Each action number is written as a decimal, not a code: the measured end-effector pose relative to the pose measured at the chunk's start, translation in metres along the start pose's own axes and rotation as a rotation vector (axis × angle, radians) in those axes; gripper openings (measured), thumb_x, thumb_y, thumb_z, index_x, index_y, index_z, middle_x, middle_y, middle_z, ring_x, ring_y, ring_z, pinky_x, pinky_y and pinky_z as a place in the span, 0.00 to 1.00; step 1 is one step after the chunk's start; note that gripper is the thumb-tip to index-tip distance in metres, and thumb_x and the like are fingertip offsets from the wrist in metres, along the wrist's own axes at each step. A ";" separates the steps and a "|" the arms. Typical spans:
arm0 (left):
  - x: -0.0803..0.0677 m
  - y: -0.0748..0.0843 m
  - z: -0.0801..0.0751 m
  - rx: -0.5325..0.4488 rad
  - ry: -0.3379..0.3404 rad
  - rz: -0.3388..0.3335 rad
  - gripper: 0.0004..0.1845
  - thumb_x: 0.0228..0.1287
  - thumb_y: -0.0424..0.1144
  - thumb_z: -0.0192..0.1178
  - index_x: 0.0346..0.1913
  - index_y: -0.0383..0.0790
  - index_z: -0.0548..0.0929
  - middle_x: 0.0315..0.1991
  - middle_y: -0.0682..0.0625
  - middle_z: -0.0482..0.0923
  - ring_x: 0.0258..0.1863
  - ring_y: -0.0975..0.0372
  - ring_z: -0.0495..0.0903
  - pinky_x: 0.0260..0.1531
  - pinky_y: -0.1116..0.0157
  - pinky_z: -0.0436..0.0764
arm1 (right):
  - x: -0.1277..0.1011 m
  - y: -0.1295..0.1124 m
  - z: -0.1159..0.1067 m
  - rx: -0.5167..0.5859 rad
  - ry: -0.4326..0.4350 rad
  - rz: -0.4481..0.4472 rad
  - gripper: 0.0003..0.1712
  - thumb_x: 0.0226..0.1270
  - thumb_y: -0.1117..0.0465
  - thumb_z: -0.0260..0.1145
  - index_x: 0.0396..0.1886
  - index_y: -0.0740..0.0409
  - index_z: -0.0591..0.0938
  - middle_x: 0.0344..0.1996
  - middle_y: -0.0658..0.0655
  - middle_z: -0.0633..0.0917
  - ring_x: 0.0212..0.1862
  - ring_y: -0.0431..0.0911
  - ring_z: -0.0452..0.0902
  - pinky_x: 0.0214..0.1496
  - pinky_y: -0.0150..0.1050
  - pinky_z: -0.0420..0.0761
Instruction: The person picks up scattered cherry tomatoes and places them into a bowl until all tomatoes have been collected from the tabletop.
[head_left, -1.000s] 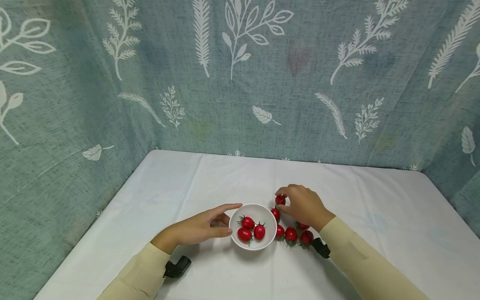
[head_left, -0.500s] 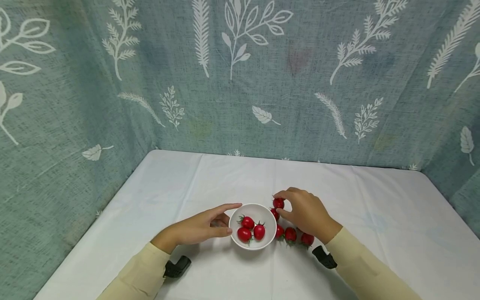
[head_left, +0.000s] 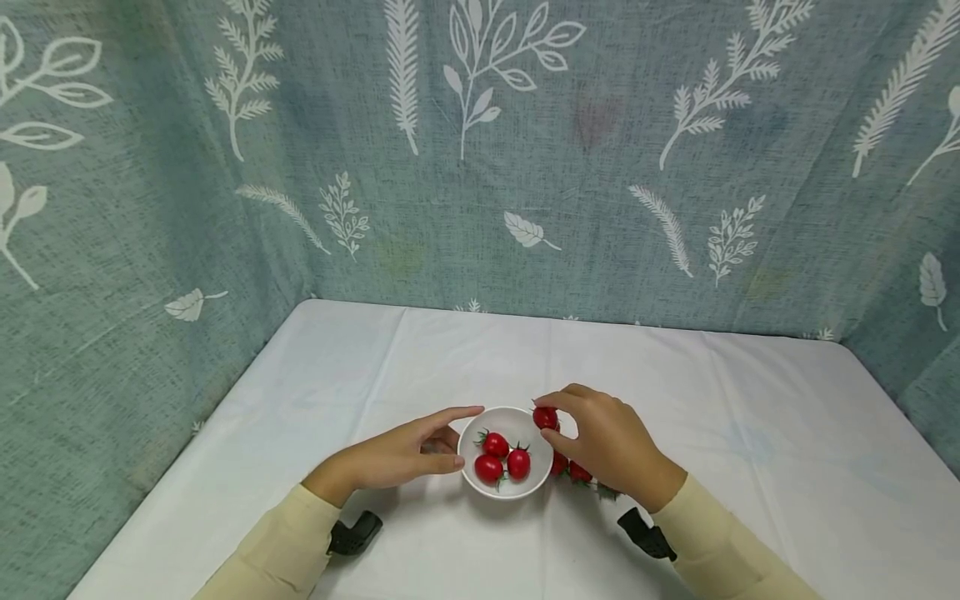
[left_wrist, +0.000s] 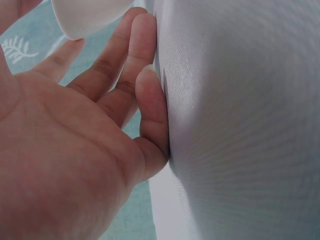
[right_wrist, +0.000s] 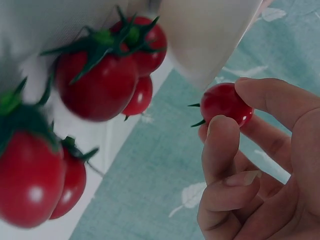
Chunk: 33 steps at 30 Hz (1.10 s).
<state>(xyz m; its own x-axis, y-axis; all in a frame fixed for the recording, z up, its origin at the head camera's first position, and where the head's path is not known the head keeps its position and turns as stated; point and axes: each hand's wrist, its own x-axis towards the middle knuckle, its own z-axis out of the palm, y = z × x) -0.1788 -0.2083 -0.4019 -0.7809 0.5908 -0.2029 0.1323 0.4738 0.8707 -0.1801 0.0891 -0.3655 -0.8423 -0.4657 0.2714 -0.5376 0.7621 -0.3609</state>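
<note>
A small white bowl (head_left: 471,473) sits on the white tablecloth and holds three red cherry tomatoes (head_left: 518,462). My right hand (head_left: 611,446) pinches another cherry tomato (head_left: 545,417) between thumb and forefinger, just over the bowl's right rim; the right wrist view shows this tomato (right_wrist: 226,103) in the fingertips beside the bowl (right_wrist: 210,35). My left hand (head_left: 397,454) rests against the bowl's left side with straight fingers (left_wrist: 131,90) lying on the cloth. Several loose tomatoes (head_left: 577,472) lie right of the bowl, partly hidden under my right hand.
The white table (head_left: 750,433) is closed in at the back and both sides by a grey-green leaf-print curtain (head_left: 480,167). Black wrist-camera mounts (head_left: 356,533) sit under both forearms near the front edge.
My right hand has lifted one tomato from the loose group and carried it left, from beside the bowl to over its right rim. The left hand has stayed still.
</note>
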 end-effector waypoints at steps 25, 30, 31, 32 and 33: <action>-0.001 0.000 -0.001 0.003 -0.013 0.013 0.36 0.72 0.46 0.60 0.78 0.61 0.57 0.53 0.49 0.80 0.54 0.57 0.80 0.53 0.57 0.75 | -0.002 -0.028 0.020 0.038 -0.043 -0.094 0.20 0.57 0.53 0.78 0.50 0.46 0.87 0.40 0.48 0.87 0.38 0.44 0.85 0.37 0.40 0.82; 0.000 0.000 -0.001 0.001 -0.015 0.013 0.36 0.72 0.47 0.61 0.78 0.60 0.57 0.54 0.50 0.80 0.55 0.58 0.80 0.53 0.57 0.75 | -0.003 -0.029 0.024 0.046 -0.056 -0.102 0.20 0.56 0.52 0.79 0.50 0.45 0.87 0.43 0.49 0.88 0.41 0.44 0.85 0.37 0.40 0.83; 0.000 0.000 -0.001 0.001 -0.014 0.015 0.36 0.72 0.46 0.61 0.78 0.60 0.57 0.54 0.50 0.80 0.55 0.57 0.80 0.53 0.57 0.75 | -0.003 -0.029 0.025 0.049 -0.056 -0.103 0.20 0.56 0.52 0.79 0.50 0.45 0.87 0.44 0.50 0.88 0.41 0.45 0.85 0.38 0.40 0.83; 0.000 0.000 -0.001 0.000 -0.014 0.015 0.36 0.72 0.46 0.61 0.78 0.60 0.57 0.54 0.50 0.80 0.55 0.57 0.80 0.53 0.57 0.75 | -0.003 -0.030 0.025 0.048 -0.055 -0.105 0.20 0.56 0.52 0.79 0.50 0.45 0.87 0.45 0.50 0.88 0.42 0.45 0.86 0.38 0.41 0.83; 0.000 0.000 -0.001 0.000 -0.014 0.015 0.36 0.72 0.46 0.61 0.78 0.60 0.57 0.54 0.50 0.80 0.55 0.57 0.80 0.54 0.57 0.75 | -0.003 -0.030 0.026 0.046 -0.054 -0.106 0.20 0.56 0.52 0.79 0.49 0.45 0.87 0.46 0.50 0.88 0.42 0.45 0.86 0.38 0.41 0.83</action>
<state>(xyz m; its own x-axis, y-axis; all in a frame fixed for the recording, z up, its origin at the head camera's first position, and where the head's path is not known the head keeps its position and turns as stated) -0.1790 -0.2091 -0.4015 -0.7702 0.6068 -0.1962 0.1440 0.4651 0.8735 -0.1628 0.0559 -0.3787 -0.7810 -0.5669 0.2619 -0.6237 0.6867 -0.3735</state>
